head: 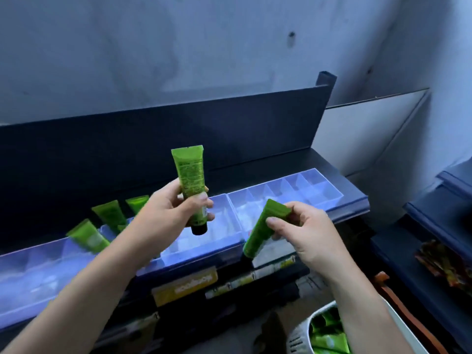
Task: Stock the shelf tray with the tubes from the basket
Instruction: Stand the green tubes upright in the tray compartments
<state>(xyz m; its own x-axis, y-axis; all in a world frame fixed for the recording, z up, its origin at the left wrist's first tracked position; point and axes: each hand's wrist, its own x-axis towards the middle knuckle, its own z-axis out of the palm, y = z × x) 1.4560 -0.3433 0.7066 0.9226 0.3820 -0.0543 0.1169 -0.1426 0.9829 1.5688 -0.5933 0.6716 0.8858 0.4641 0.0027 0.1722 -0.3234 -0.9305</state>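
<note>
Rear wall: grey, rough concrete [153,47], bearing one small dark mark [291,35]. In front of it stands a dark navy shelving unit with an upright back panel [178,134]. A pale flat board [370,129] leans at right. Lighting cool, bluish, dim.

grey wall [178,47] | yellow shelf label [185,287] | colourful packets [444,267] lower right

Both arms are bare, with no sleeves showing. The left hand [169,210] and the right hand [304,229] wear no gloves. No rings or watch show.
</note>
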